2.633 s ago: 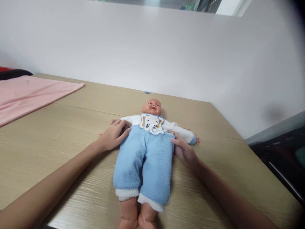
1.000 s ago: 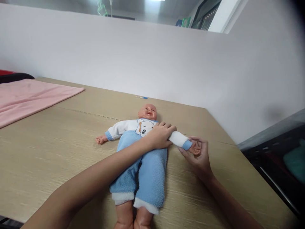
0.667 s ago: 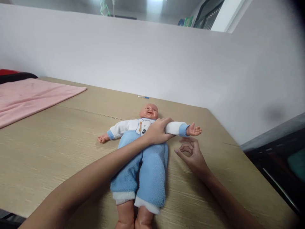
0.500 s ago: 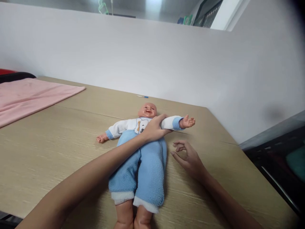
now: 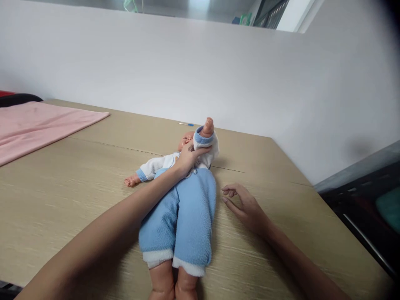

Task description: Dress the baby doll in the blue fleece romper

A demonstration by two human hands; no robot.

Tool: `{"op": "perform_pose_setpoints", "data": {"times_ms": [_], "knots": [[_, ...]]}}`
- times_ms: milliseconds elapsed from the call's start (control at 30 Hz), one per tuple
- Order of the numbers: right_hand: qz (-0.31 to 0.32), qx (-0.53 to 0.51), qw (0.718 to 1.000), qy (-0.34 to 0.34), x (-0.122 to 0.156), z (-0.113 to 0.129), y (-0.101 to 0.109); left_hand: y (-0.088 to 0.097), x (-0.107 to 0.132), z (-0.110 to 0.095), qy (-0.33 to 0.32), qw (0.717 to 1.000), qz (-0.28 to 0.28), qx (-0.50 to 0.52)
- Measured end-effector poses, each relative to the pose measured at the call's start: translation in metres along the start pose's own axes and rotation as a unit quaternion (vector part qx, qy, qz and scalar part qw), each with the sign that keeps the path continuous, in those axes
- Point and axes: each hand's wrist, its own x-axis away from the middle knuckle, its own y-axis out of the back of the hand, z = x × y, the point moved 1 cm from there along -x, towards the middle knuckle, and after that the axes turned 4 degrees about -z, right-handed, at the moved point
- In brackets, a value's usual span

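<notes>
A baby doll (image 5: 193, 208) in a white top and fleecy blue trousers lies on its back, head toward the wall. My left hand (image 5: 188, 159) reaches across its body and grips the sleeve of the doll's arm (image 5: 208, 143) on the right side, which points upward. That raised arm and my hand cover part of the doll's face and chest. The doll's other arm (image 5: 150, 168) lies stretched out on the table. My right hand (image 5: 242, 202) rests beside the doll's hip, fingers loosely curved and apart, holding nothing.
The wooden table (image 5: 78, 200) reaches to a white wall (image 5: 156, 66). A pink cloth (image 5: 46, 125) is spread at the far left. Near the back edge lies a thin blue-ended item (image 5: 190, 124). Something dark (image 5: 359, 208) stands past the table's right edge.
The doll's arm in my left hand has swung from stretched out rightward to upright, beside its head. My right hand has hardly moved.
</notes>
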Motion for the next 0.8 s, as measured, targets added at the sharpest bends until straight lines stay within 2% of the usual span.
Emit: {"op": "perform_pose_setpoints", "data": {"times_ms": [133, 333, 633, 800], "knots": [[0.004, 0.001, 1.000, 0.003, 0.001, -0.003, 0.000, 0.002, 0.006, -0.009, 0.049, 0.995, -0.031, 0.082], [0.010, 0.001, 1.000, 0.005, 0.000, -0.002, 0.000, 0.014, 0.012, -0.030, 0.106, 0.984, -0.061, 0.132], [0.009, 0.003, 1.000, 0.009, 0.000, 0.000, 0.000, 0.052, 0.008, -0.034, 0.116, 0.974, -0.115, 0.156], [0.015, 0.002, 1.000, 0.007, 0.000, 0.000, 0.002, 0.063, 0.006, -0.036, 0.103, 0.973, -0.090, 0.185]]}}
